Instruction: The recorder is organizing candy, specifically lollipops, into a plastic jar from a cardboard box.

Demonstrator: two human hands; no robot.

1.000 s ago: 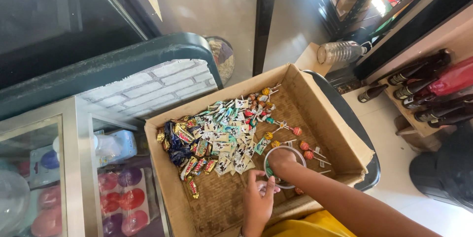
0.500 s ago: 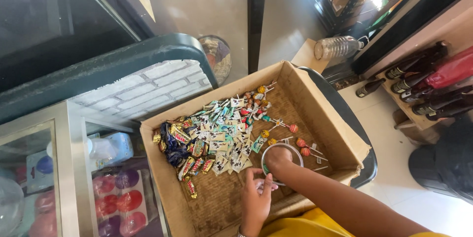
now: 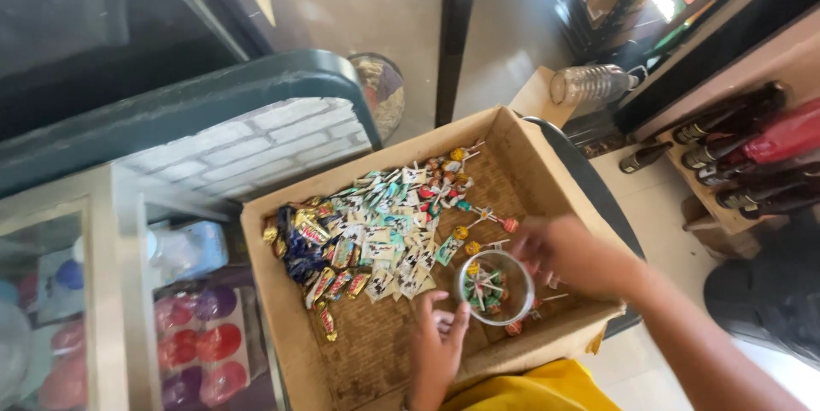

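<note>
Your left hand (image 3: 438, 344) rests open-fingered inside the box (image 3: 282, 308), just left of the cup (image 3: 496, 288). Your right hand (image 3: 559, 253) is blurred at the cup's right rim; its grip cannot be told. The cup holds lollipops (image 3: 486, 284); sweets (image 3: 367, 240) lie heaped beyond it

Left hand (image 3: 440, 338) and right hand (image 3: 555, 250) half-curled
</note>
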